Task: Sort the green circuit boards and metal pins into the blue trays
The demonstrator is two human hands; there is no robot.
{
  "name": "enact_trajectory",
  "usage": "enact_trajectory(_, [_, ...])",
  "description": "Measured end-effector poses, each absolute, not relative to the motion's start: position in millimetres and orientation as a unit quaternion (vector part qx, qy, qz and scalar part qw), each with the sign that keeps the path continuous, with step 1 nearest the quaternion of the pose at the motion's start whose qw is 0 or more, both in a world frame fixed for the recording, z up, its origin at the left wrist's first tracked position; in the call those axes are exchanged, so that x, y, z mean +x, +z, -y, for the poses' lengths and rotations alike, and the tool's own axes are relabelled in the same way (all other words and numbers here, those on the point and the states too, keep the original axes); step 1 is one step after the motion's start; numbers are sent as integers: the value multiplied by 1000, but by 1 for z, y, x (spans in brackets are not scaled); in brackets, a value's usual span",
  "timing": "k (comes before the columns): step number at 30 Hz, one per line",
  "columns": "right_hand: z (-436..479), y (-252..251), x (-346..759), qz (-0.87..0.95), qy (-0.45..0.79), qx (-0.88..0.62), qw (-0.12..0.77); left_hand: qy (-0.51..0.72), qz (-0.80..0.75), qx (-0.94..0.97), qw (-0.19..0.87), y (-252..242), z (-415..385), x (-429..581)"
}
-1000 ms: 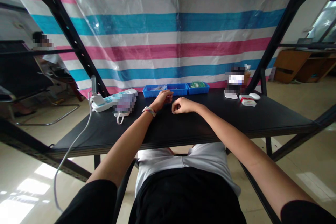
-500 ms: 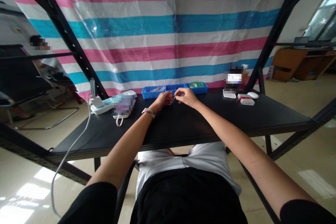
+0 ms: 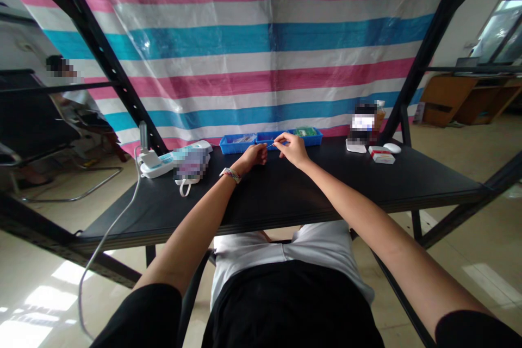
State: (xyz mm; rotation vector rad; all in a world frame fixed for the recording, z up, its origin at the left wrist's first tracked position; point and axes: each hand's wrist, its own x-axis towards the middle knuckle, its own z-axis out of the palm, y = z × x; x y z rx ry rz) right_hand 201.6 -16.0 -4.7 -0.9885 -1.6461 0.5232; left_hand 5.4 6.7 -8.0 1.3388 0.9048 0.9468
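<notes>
My left hand (image 3: 255,155) rests curled on the black table (image 3: 285,196), just in front of the blue trays; I cannot see anything in its closed fingers. My right hand (image 3: 290,150) is raised slightly beside it, pinching a thin, small pin-like part (image 3: 272,145) that sticks out to the left, over the middle blue tray (image 3: 267,138). A left blue tray (image 3: 237,142) and a right blue tray (image 3: 308,134) with green pieces flank it. A braided band circles my left wrist.
A white power strip with a cable (image 3: 153,163) and a white strap item lie at the table's left. A white mouse (image 3: 392,148), a red-white box (image 3: 381,155) and a stand sit at right. A striped tarp hangs behind. Another person sits far left.
My right hand rose from the table, met the left hand, then drew away toward the trays with a thin part pinched. The left hand stayed nearly in place.
</notes>
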Motion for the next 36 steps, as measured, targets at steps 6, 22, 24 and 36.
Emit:
enact_trajectory(6, [15,-3,203,692,225,-416,545,425,-360,584,591,-6,-3,4])
enact_trajectory(22, [17,1,198,595,426,-462,502,475,-348,572,571,2,4,3])
enact_trajectory(24, [18,2,198,582,447,-455,504,475,-349,575,567,1,3,3])
enact_trajectory(36, [23,5,196,579,441,-439,527,462,-380,540,593,1,0,5])
